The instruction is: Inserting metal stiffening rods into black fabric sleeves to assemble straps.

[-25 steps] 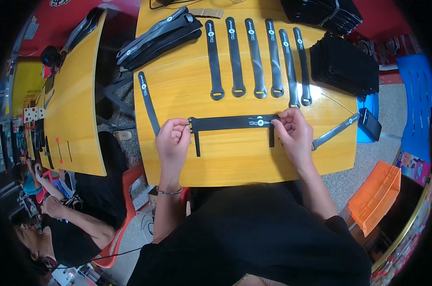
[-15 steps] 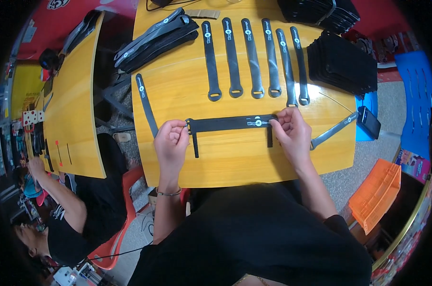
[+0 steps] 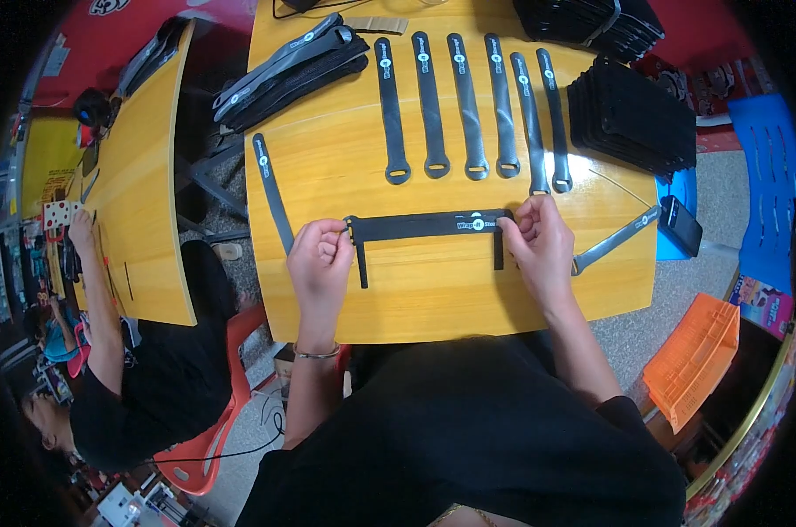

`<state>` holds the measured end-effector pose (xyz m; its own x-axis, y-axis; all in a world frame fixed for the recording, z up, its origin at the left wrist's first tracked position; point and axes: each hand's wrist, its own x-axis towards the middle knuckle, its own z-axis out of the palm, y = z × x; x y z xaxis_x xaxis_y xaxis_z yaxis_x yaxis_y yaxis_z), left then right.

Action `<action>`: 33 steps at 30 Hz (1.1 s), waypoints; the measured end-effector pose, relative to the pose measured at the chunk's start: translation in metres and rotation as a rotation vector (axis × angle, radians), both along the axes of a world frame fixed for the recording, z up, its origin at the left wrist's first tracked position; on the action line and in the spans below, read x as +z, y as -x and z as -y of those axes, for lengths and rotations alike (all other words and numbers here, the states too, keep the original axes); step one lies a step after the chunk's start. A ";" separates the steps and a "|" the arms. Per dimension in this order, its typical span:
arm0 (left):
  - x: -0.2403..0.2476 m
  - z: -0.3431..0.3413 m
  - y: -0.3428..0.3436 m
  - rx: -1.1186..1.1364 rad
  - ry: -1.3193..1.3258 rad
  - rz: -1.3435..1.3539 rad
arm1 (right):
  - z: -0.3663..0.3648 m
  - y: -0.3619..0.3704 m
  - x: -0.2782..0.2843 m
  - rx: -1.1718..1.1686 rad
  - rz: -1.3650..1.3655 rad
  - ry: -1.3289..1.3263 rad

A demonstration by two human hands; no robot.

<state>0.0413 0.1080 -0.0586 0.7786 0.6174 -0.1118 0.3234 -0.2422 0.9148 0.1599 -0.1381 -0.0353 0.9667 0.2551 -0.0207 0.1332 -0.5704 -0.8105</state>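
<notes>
A black hook-and-loop storage strap (image 3: 415,226) with a white printed logo stretches sideways between my hands, near the table's front. Its slotted left end is pinched by the fingertips of my left hand (image 3: 317,268). At the other end, my right hand (image 3: 543,246) pinches the strap between thumb and fingers, covering the tip. Two narrow black strips show below it, a left strip (image 3: 363,266) and a right strip (image 3: 499,255); how they meet the strap is hidden. Beyond lie several similar grey-black straps, one of them a middle strap (image 3: 432,105). A single strap (image 3: 273,189) lies by my left hand, and another strap (image 3: 622,237) by my right.
On the yellow table (image 3: 433,307), a strap pile (image 3: 292,75) sits far left and a black stack (image 3: 630,114) far right. An orange crate (image 3: 692,360) stands off the right side. A co-worker (image 3: 152,386) sits at another table (image 3: 143,202) on the left.
My hands and the strap stay almost in place. The co-worker's hand has moved farther forward, up to a white dotted object on the other table.
</notes>
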 end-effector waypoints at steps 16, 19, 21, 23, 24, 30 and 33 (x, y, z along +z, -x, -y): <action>0.030 0.027 0.004 -0.193 -0.770 0.152 | 0.008 0.016 0.006 0.146 0.236 -0.141; 0.041 0.049 0.002 -0.468 -0.842 0.056 | -0.006 0.036 0.014 0.486 0.440 0.039; 0.038 0.061 0.001 -0.533 -0.852 0.026 | -0.014 0.046 0.016 0.553 0.455 0.093; 0.033 0.067 0.001 -0.630 -0.864 -0.051 | -0.016 0.053 0.011 0.605 0.432 0.281; 0.031 0.068 0.001 -0.630 -0.866 -0.049 | -0.015 0.054 0.009 0.604 0.435 0.281; 0.030 0.066 0.004 -0.633 -0.858 -0.094 | 0.011 0.045 0.001 0.452 0.469 0.480; 0.030 0.055 0.007 -0.623 -0.781 -0.055 | 0.025 0.036 0.009 0.364 0.392 0.250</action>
